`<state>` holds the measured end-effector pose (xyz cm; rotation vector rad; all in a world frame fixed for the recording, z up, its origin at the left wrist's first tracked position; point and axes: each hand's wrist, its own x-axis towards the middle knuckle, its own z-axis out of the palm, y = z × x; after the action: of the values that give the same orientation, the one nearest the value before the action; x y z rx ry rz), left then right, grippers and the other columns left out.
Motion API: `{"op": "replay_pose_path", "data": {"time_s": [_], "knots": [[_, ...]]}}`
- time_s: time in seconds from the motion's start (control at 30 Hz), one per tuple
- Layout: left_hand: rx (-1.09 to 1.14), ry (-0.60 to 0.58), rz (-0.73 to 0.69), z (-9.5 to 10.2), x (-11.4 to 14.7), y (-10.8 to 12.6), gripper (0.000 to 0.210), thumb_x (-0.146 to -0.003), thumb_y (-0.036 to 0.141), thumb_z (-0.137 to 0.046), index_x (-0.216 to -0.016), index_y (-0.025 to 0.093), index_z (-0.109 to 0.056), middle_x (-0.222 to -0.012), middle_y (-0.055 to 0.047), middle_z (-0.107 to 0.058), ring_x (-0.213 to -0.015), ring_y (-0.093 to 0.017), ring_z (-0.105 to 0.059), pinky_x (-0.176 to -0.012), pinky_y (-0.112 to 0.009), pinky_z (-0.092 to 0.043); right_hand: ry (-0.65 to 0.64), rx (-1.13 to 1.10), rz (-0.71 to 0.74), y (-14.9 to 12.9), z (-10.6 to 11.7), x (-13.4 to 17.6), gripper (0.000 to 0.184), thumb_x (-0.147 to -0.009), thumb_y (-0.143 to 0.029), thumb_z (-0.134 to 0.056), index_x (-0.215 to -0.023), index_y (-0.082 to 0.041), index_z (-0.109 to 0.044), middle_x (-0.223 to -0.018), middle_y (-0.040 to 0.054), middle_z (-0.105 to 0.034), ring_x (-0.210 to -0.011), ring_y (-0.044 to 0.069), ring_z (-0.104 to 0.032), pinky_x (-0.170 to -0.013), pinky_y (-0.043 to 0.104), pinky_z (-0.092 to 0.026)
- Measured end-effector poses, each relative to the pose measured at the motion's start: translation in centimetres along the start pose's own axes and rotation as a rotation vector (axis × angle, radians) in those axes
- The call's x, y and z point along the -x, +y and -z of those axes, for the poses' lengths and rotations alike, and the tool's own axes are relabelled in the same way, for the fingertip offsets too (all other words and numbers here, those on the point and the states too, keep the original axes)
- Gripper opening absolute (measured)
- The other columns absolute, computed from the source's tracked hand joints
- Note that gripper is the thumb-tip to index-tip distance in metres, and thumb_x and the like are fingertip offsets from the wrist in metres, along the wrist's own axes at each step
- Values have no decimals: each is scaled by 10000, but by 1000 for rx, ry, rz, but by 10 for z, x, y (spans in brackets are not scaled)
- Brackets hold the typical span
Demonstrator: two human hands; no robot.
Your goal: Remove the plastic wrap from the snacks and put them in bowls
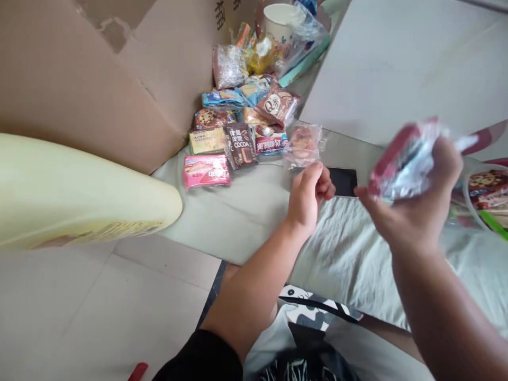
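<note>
My right hand (pixel 420 211) is raised on the right with its fingers wrapped around a snack packet (pixel 405 159). The packet is red and silvery, and motion blurs its print. Above the bed edge, my left hand (pixel 311 193) is loosely curled, with nothing visible in it. Just beyond its knuckles lies a clear-wrapped reddish snack (pixel 305 143); I cannot tell whether they touch. A dark phone (pixel 343 182) lies beside my left fingers. Left of them are a pink wafer packet (pixel 206 170), a brown cocoa packet (pixel 241 146) and a yellow biscuit packet (pixel 207 141).
More wrapped snacks, including a brown packet (pixel 278 105), are heaped towards a white paper cup (pixel 280 21). A cardboard box (pixel 151 69) stands behind on the left, with a pale yellow bottle-like container (pixel 79 190) before it. A clear tub (pixel 470 198) of snacks sits far right.
</note>
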<state>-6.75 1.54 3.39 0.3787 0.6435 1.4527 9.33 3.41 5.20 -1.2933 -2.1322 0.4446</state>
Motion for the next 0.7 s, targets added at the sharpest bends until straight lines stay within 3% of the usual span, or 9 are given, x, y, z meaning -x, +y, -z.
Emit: {"op": "replay_pose_path", "data": {"time_s": [0.03,0.1,0.2,0.33,0.43,0.5,0.57,0.7], "knots": [[-34,-38,23,-3,2,-3,369,-877,516,-641,-763,184,-528,-736,4,-493,-659,-101,-507,-611,-231,-447,154,40,-47,1,1,25,840,-905,-392,-686,-1582,-460,-195,-1532,72,-366,-1508,395,-320,-1186,618,-376],[-174,-182,117,-8,7,-12,330,-795,425,-769,-948,202,-581,-984,-39,-599,-878,-154,-602,-779,-286,-517,268,106,-109,0,-6,63,867,-847,-360,-746,-1564,-467,-271,-1570,62,-333,-1514,417,-299,-1222,667,-283],[-451,-360,181,-11,12,-29,526,-696,294,-862,-1128,229,-568,-1175,-59,-634,-1082,-224,-628,-959,-347,-504,227,57,-186,-7,-22,94,879,-835,-306,-722,-1585,-376,-270,-1667,88,-226,-1566,421,-186,-1223,698,-247],[-717,-321,34,-3,5,-42,562,-718,274,-833,-1215,229,-573,-1283,-80,-635,-1204,-270,-616,-1020,-376,-499,73,-186,-249,-10,-18,122,960,-871,-323,-682,-1623,-338,-85,-1679,125,-272,-1549,369,-291,-1211,652,-323],[-828,-267,-51,7,-7,-41,647,-711,300,-847,-1286,244,-554,-1180,-75,-662,-1100,-257,-658,-922,-360,-534,118,-204,-229,3,9,145,768,-907,-270,-621,-1576,-335,-250,-1589,113,-447,-1481,319,-434,-1203,582,-379],[-886,-252,-90,10,-12,-38,645,-713,295,-838,-1287,248,-548,-1041,-47,-666,-949,-223,-674,-814,-331,-542,266,-17,-295,22,29,158,578,-892,-238,-619,-1448,-288,-469,-1470,122,-567,-1414,326,-511,-1192,578,-384],[-997,-281,-98,10,-14,-34,494,-727,265,-800,-1175,233,-594,-947,-18,-653,-835,-187,-646,-750,-305,-526,368,206,-410,46,44,168,451,-873,-253,-624,-1322,-246,-584,-1424,150,-594,-1381,360,-528,-1180,611,-365],[-1246,-466,29,4,-9,-31,160,-808,225,-654,-967,214,-644,-948,-1,-673,-812,-154,-603,-767,-290,-503,246,353,-560,85,47,177,416,-872,-332,-605,-1270,-212,-612,-1408,173,-605,-1340,387,-536,-1108,617,-410]]}}
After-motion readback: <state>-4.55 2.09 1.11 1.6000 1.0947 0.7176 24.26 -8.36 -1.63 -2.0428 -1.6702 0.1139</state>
